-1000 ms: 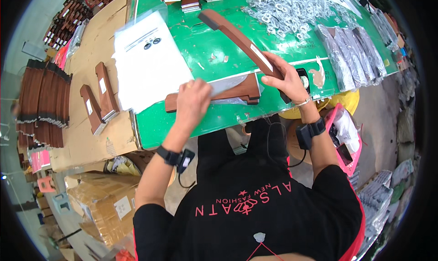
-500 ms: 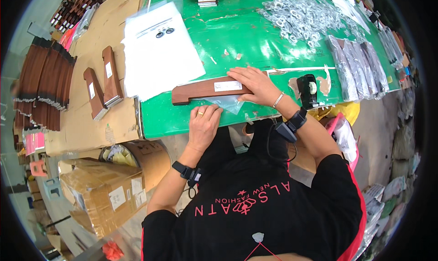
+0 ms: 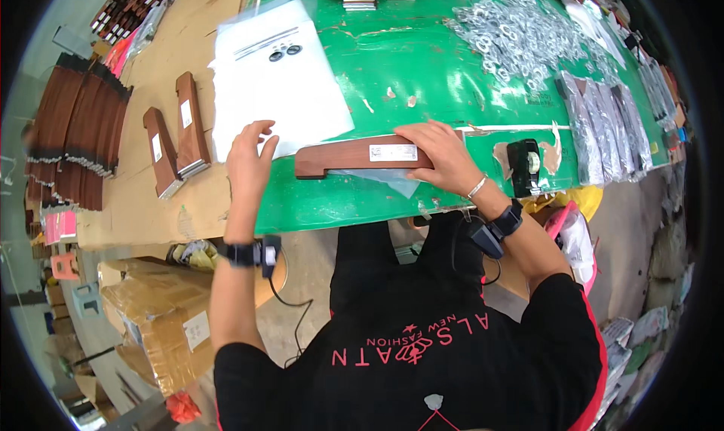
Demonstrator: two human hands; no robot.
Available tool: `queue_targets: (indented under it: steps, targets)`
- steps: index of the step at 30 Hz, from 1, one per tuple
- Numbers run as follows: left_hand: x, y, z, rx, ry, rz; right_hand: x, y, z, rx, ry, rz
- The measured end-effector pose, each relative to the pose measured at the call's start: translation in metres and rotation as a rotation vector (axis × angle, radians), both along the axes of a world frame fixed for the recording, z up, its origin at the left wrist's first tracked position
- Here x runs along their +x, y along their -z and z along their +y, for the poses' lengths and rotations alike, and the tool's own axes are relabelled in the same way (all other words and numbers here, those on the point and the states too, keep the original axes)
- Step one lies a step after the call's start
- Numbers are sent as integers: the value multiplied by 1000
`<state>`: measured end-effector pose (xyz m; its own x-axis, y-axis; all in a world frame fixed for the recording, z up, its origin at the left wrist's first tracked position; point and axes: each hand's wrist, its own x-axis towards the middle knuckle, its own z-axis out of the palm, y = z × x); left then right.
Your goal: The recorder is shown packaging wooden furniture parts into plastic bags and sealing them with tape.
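Observation:
A reddish-brown wooden piece (image 3: 347, 155) with a white label lies lengthwise near the front edge of the green table. My right hand (image 3: 441, 156) grips its right end, thumb on the near side and fingers over the far side. Under the wood, a clear plastic bag (image 3: 388, 180) sticks out toward me. My left hand (image 3: 253, 159) is raised by the lower left corner of a stack of white sheets (image 3: 279, 103), holding nothing, its fingers apart. Two black rings (image 3: 285, 53) and thin rods (image 3: 264, 43) lie on those sheets, within clear plastic.
Two labelled brown pieces (image 3: 193, 125) lie on cardboard at left, beside a tall stack of similar ones (image 3: 75, 122). A black tape dispenser (image 3: 523, 165) stands right of my right hand. Beyond are bagged grey pieces (image 3: 603, 125) and a heap of small clear packets (image 3: 520, 42).
My left hand has left the near side of the wooden piece and moved left and up toward the white sheets. My right hand stays on the wood's right end.

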<state>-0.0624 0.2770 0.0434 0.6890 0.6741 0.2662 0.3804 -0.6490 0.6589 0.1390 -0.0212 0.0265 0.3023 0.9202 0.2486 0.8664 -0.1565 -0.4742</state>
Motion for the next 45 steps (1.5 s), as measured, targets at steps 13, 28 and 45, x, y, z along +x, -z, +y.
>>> queue_targets:
  steps: [13,28,45]
  targets:
    - [38,34,79,-172,292,364,2,-25,7,-22,-28,130]
    - [15,-74,-43,84,117,-423,-78,-43,122,478,-101,1268]
    - [-127,0,-98,-531,-89,-304,-136,-18,86,323,-45,588]
